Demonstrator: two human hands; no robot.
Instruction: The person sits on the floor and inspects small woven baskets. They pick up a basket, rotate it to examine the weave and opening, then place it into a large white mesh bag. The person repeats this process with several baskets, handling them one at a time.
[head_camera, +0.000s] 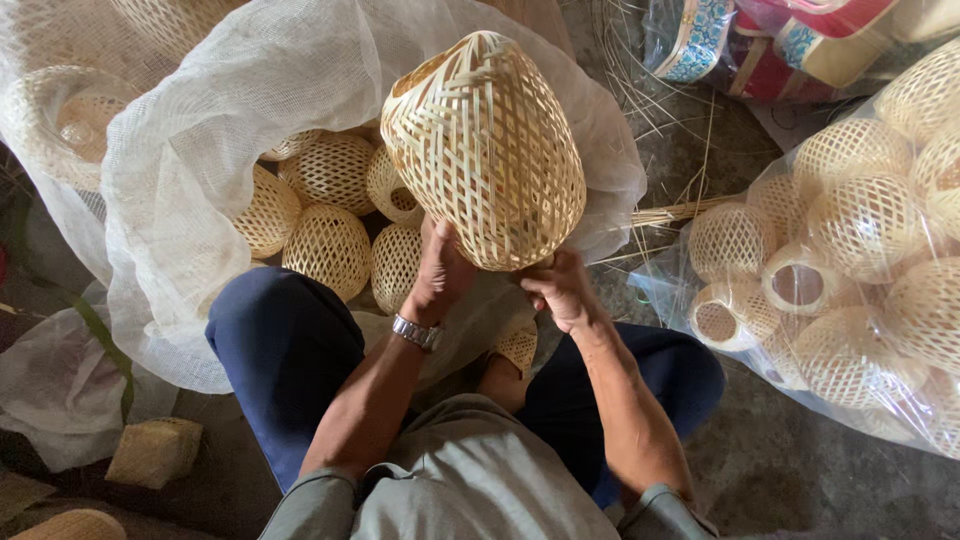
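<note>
Far to the left of my left hand (440, 275) I see a small flat woven piece (155, 452) lying on the floor. Up and left of that hand is a big white mesh sack (190, 180). It is open at the top, and it is full of small round woven balls (327, 250). They are pale yellow and full of little holes. More of the same balls show through the mesh at the far left.

My left hand has a silver watch (417, 332) on its wrist. The hand is closed on the bottom edge of a big woven bamboo basket (485, 150). The basket is shaped like an egg, with an open weave that I can see through. It sticks up above both hands, right in front of the sack.

My right hand (562, 290) is just beside the left one. Its fingers pinch the same bottom edge of the basket.

Up and to the right of my right hand, thin loose bamboo strips (670, 212) lie on the floor. Farther right is a clear plastic bag (905, 400). It holds many more woven balls (730, 240), packed close together. Above it sits another clear bag with red and blue patterned things (790, 45) inside.
</note>
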